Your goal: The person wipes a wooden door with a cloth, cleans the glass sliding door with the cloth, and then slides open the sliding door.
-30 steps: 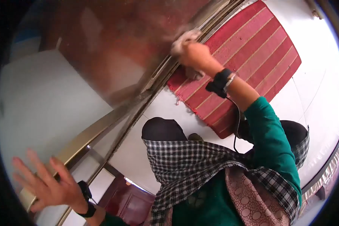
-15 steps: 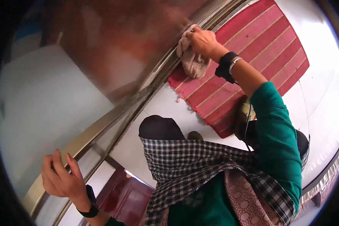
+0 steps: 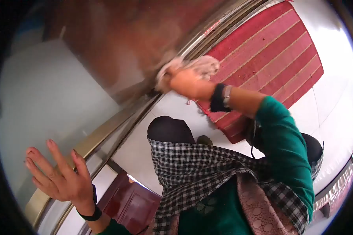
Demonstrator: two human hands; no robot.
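A pale, crumpled cleaning cloth (image 3: 206,66) is bunched in my right hand (image 3: 186,83), both smeared by motion. It is at the lower edge of a glass door panel (image 3: 51,86), by the dark metal floor track (image 3: 139,113). My left hand (image 3: 62,176) has its fingers spread in front of the glass and the gold-coloured door frame (image 3: 100,135). Whether the left palm touches the glass, I cannot tell. Some of the cloth is hidden behind my right fingers.
A red striped mat (image 3: 262,58) with a frayed edge lies on the white tiled floor (image 3: 317,105) beyond the track. My bent knee (image 3: 170,129), under a checked cloth, is close to the door. A dark red panelled surface (image 3: 135,205) is at the bottom.
My right hand has moved with the cloth down and left along the door's bottom edge. My left hand has shifted slightly left and up, its fingers spreading wider.
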